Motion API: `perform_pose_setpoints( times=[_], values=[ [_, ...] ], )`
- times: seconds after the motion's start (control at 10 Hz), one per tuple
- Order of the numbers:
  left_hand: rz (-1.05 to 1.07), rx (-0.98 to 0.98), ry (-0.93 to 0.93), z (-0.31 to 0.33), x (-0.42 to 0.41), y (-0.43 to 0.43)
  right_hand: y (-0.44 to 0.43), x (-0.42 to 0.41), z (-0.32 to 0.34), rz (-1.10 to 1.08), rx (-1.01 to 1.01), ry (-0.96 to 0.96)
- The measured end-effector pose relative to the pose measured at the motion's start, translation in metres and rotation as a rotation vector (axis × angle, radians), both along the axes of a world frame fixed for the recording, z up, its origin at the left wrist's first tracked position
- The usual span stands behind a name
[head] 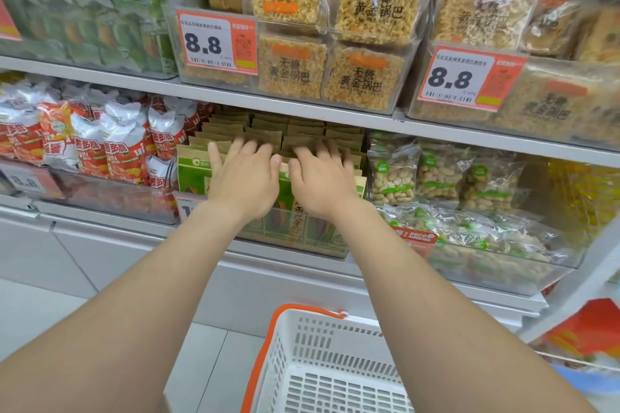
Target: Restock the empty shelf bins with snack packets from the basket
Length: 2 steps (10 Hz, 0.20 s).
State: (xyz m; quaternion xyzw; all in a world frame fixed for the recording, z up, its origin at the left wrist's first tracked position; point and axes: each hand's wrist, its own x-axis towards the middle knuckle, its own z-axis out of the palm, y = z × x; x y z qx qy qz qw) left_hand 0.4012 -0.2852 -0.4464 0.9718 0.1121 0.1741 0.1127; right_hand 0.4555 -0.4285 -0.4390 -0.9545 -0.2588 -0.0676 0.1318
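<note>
Rows of kraft-brown and green snack packets (268, 131) stand upright in a clear shelf bin (302, 245) on the lower shelf. My left hand (243, 174) rests on the packet tops at the front of the bin, fingers spread and straight. Beside it, my right hand (323, 178) lies on the packets the same way, thumbs almost touching. Neither hand grips a packet. Below me stands a white basket (302, 345) with an orange handle; the part of it in view holds nothing.
Red-and-silver snack bags (100, 137) fill the bin to the left; clear peanut packets (436, 178) fill the bin to the right. The shelf above carries bins of rice-crust packs (335, 43) with 8.8 price tags. A white cabinet front runs below the shelf.
</note>
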Motion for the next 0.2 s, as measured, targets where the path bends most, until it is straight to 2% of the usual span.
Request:
perform_pose_setpoints(
  times=[0.1, 0.2],
  values=[
    [-0.136, -0.189, -0.122, 0.009, -0.009, -0.012, -0.011, -0.017, 0.017, 0.04, 0.134, -0.031],
    [-0.206, -0.343, -0.344, 0.027, -0.022, -0.025, -0.026, -0.039, 0.033, 0.086, 0.335, -0.072]
  ],
)
